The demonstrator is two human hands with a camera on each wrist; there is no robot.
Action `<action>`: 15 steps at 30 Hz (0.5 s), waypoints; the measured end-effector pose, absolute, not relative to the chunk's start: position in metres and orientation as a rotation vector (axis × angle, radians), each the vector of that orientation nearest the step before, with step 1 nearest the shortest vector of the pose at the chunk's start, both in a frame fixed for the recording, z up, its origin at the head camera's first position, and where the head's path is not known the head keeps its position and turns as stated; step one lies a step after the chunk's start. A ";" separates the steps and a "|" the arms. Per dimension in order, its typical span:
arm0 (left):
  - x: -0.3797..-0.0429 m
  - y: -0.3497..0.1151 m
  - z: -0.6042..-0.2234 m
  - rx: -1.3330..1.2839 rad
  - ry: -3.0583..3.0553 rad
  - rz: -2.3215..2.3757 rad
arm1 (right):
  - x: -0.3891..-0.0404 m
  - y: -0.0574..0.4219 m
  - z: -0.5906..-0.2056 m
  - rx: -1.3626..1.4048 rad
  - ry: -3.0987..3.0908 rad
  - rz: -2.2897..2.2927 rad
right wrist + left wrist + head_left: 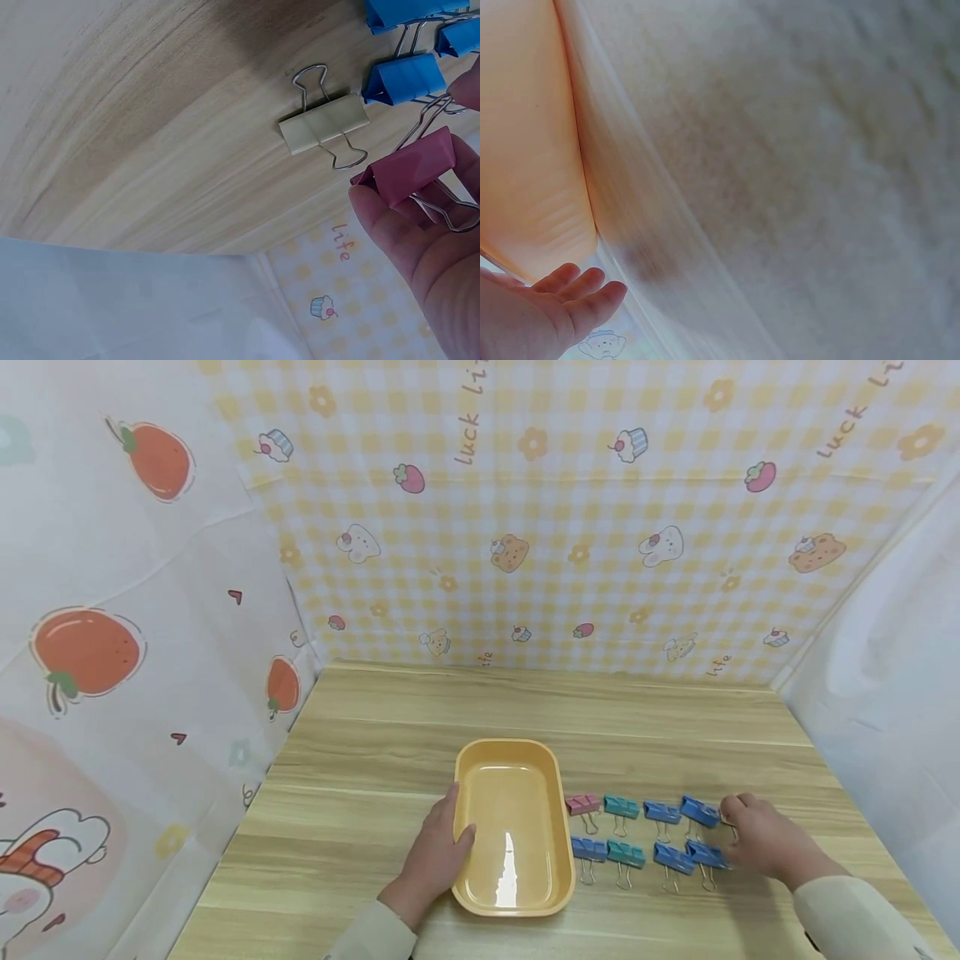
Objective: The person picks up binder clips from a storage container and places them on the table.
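My left hand (438, 852) holds the left side of a yellow plastic tray (460, 768), thumb over the rim and fingers along the outer wall. In the left wrist view, those fingers (592, 300) lie against the tray's side (532, 135). At the right end of the clip rows, my right hand (768, 835) pinches a dark pink binder clip (416, 166) between thumb and fingers. A cream binder clip (322, 124) lies on the table beside it. Closest to that hand are blue binder clips (700, 811), one of them (405, 79) showing near the fingertips.
Two rows of binder clips lie between tray and right hand, including a pink clip (583, 804), teal clips (626, 852) and blue clips (673, 858). The wooden table (375, 727) meets a checked cloth (465, 593) behind and white cloths at both sides.
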State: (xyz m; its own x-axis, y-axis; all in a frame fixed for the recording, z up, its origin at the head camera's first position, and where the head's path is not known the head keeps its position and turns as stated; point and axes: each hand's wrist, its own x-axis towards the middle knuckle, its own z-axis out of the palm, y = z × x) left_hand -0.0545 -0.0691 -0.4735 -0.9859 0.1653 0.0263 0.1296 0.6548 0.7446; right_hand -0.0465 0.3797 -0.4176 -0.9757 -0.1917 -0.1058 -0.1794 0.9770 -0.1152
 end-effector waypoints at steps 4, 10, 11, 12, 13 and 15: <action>-0.055 -0.069 -0.474 0.247 2.821 1.259 | -0.042 0.379 -0.417 -0.287 3.031 -0.165; -0.054 -0.069 -0.474 0.252 2.815 1.267 | -0.036 0.377 -0.419 -0.305 3.049 -0.160; -0.054 -0.070 -0.474 0.254 2.813 1.269 | -0.035 0.377 -0.420 -0.308 3.056 -0.160; -0.054 -0.070 -0.474 0.255 2.813 1.272 | -0.034 0.377 -0.420 -0.309 3.062 -0.160; -0.054 -0.070 -0.474 0.257 2.813 1.275 | -0.034 0.377 -0.421 -0.309 3.063 -0.161; -0.054 -0.070 -0.474 0.260 2.815 1.276 | -0.033 0.377 -0.422 -0.299 3.056 -0.164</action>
